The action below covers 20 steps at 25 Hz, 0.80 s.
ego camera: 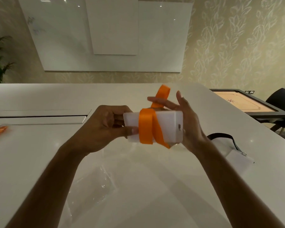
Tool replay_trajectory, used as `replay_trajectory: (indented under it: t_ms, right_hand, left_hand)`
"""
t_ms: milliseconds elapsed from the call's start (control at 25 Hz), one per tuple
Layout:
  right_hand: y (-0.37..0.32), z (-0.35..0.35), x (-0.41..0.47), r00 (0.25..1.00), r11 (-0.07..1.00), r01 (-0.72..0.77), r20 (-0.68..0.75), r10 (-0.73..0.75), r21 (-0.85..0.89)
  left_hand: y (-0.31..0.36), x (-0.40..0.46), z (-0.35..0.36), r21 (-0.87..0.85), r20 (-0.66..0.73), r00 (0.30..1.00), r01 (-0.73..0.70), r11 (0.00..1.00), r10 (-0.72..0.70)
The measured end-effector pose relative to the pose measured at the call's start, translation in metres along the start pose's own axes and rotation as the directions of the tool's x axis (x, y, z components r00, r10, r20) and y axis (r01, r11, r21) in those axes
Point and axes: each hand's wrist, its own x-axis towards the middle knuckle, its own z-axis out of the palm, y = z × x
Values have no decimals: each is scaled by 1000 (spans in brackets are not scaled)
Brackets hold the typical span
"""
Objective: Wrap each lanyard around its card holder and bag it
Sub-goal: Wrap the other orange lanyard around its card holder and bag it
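Above the glossy white table, the left hand pinches a flat, matte white card holder. The right hand steadies its far end, fingers extended, guiding the smooth orange lanyard ribbon wrapped round it.

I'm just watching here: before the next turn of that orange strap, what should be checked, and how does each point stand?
1. Left hand grips the white card holder: ok.
2. Orange lanyard already wound round the holder: ok.
3. Free end guided by the right hand: ok, it loops over the fingers.
4. Wraps tight: cannot tell.
5. Clear bag ready on the table: ok.
6. Lanyard fully wrapped: not ok.
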Motion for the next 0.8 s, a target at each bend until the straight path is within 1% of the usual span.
replay_trajectory:
  t_ms: [80, 120, 200, 280, 400, 480, 560, 600, 680, 720, 800]
  right_hand:
    - [12, 8, 1, 997, 990, -27, 81, 16, 136]
    - [18, 13, 2, 994, 982, -33, 107, 13, 188]
    - [27, 19, 5, 989, 961, -60, 147, 21, 268]
    - [33, 20, 9, 983, 933, -114, 174, 56, 341]
    - [40, 21, 10, 969, 906, -200, 213, 126, 372]
    - [43, 26, 8, 973, 929, -197, 179, 146, 312]
    - [47, 33, 7, 984, 967, -160, 105, 141, 199]
    - [48, 37, 5, 990, 984, -134, 61, 128, 120]
    - [49, 45, 2, 996, 991, -90, -24, 89, -94]
    - [49, 49, 1, 996, 976, -79, -46, 71, -203]
    - [50, 54, -1, 998, 931, -59, -51, 44, -359]
  left_hand:
    - [1, 1, -2, -116, -116, 993, 16, 993, -30]
    - [0, 1, -2, -135, -178, 983, 24, 990, -49]
    - [-2, 3, -2, -101, -281, 956, 56, 993, -82]
    - [-3, 3, -1, -86, -345, 932, 83, 993, -108]
    - [-5, 5, 0, -159, -425, 888, 118, 980, -175]
    - [-8, 7, 1, -185, -464, 857, 151, 971, -222]
    - [-10, 8, 1, -215, -478, 841, 165, 962, -252]
    - [-10, 8, 2, -234, -478, 841, 158, 959, -255]
    - [-10, 8, 2, -248, -476, 842, 149, 957, -254]
    - [-10, 8, 3, -239, -473, 844, 154, 959, -254]
    - [-10, 7, 3, -213, -444, 862, 162, 963, -244]
